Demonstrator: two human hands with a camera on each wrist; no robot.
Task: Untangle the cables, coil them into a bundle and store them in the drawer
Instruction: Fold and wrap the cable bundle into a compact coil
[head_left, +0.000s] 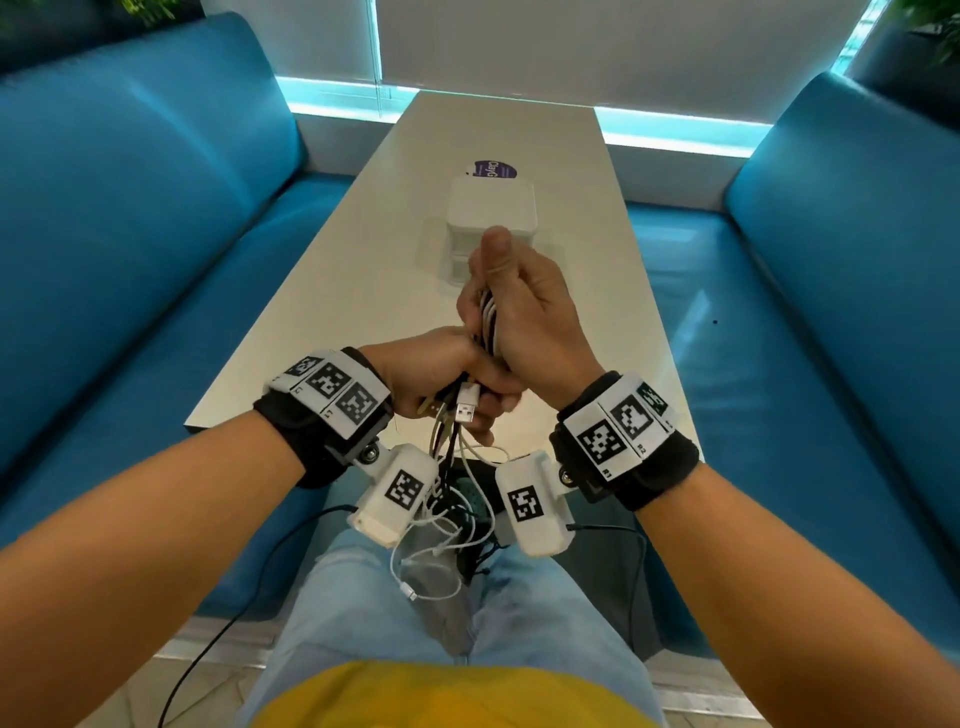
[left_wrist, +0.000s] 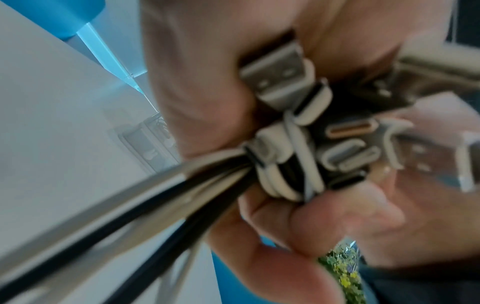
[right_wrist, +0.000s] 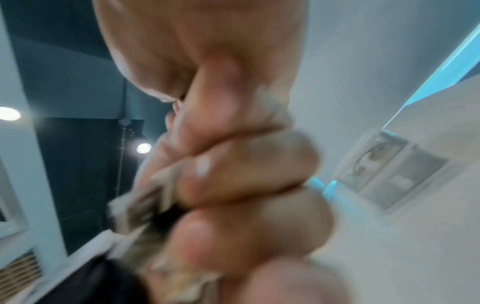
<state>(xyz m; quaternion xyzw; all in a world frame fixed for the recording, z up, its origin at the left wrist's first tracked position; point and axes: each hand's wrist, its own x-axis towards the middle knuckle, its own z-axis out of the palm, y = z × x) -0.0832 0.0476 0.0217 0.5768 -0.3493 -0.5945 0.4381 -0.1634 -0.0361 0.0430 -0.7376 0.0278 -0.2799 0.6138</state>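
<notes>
Left hand (head_left: 441, 374): fist round cables (head_left: 488, 317) (plug ends below).
Right hand (head_left: 524, 312): fingers curled round same cables, thumb up.

We cannot see most of the cables (head_left: 488, 322) inside our right hand (head_left: 524, 317), and the right wrist picture is too blurry to tell plugs apart.

Little can be read. A purple sticker (head_left: 492, 171) on the counter (head_left: 332, 270), just behind the white drawer box (head_left: 491, 208), carries white lettering that is upside down and too blurred to make out. The wristbands (head_left: 618, 426) bear black-and-white square code markers; small characters beside them are illegible.
</notes>
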